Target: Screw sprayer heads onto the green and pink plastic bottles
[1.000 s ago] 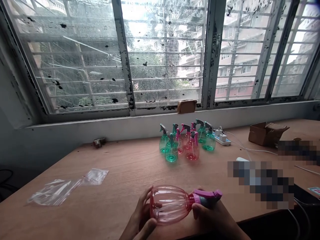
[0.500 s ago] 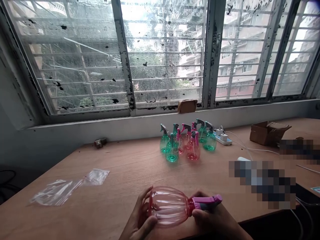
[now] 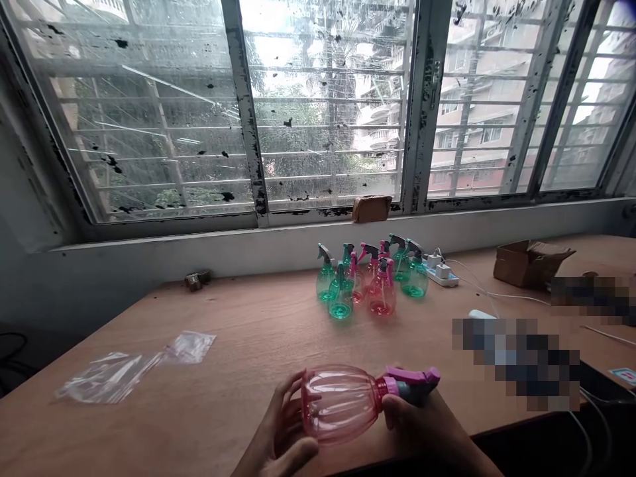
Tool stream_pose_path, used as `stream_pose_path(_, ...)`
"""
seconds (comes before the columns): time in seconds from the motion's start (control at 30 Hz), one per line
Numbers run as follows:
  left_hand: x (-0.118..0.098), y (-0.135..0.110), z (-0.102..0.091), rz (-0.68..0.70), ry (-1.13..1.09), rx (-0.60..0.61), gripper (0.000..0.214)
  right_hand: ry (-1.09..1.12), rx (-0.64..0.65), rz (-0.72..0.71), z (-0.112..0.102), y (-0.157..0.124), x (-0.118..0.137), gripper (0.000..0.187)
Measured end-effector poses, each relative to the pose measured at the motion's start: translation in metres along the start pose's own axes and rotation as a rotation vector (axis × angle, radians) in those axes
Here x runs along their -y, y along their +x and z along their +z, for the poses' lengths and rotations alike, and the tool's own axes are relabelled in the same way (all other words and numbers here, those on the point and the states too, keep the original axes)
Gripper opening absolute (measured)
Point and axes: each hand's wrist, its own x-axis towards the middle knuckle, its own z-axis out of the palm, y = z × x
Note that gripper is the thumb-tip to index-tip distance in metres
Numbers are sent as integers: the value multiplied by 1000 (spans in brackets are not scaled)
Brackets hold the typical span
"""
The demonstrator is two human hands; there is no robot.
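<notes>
A clear pink spray bottle (image 3: 340,404) lies sideways in the air above the near part of the table, its base to the left. My left hand (image 3: 283,430) is closed around the base end, fingers behind it and thumb at its lower edge. At the neck, my right hand (image 3: 417,417) grips the spray head (image 3: 412,384), which has a pink trigger and a dark body. The right fingers are mostly hidden behind it; the thumb shows near the collar. No liquid is visible in the bottle.
Several green spray bottles (image 3: 340,298) and pink spray bottles (image 3: 381,295) stand grouped near the wall. Clear plastic bags (image 3: 106,377) lie at left. Toward the right are a power strip (image 3: 443,275), an open cardboard box (image 3: 521,265), cables and blurred-out items. The table (image 3: 238,318) ends at the lower right.
The spray head has turned about the bottle's long axis, so its pink trigger sits higher and more of the dark body shows. Both hands keep hold, and the bottle has shifted slightly.
</notes>
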Motion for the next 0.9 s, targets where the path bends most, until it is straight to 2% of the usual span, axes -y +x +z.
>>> stream_pose_path(0.07, -2, -1, 1, 11, -13, -9, 65, -20, 5, -4, -1, 0, -2, 42)
stream_pose_path(0.1, -2, -1, 2, 46, 17, -28, 69, -35, 18, 4, -1, 0, -4, 43)
stream_pose_path(0.2, -2, -1, 5, 183, 178, -61, 82, -68, 68, 56, -3, -1, -5, 52)
stream_pose_path(0.27, 0, 0, 5, 222, 263, -68, 77, -79, 83, 63, -3, -2, -4, 54)
stream_pose_path(0.37, 5, 0, 2, 171, 266, -90, 72, -75, 42, 29, -2, -3, 0, 47)
stream_pose_path(0.53, 8, -3, -5, -10, 107, -2, 87, -21, -2, 13, 1, -4, 2, 41)
stream_pose_path(0.63, 6, -3, -4, -2, 28, -17, 74, -11, 27, 45, -1, -3, -2, 43)
stream_pose_path(0.7, 6, -3, -1, 14, 12, -25, 78, -22, 60, 58, -2, -3, -4, 45)
stream_pose_path(0.77, 7, -1, 2, 38, 28, -10, 85, -38, 91, 58, -2, -2, -5, 50)
stream_pose_path(0.9, 3, 0, 5, 72, 140, -20, 76, -26, 57, 43, -1, -2, -2, 50)
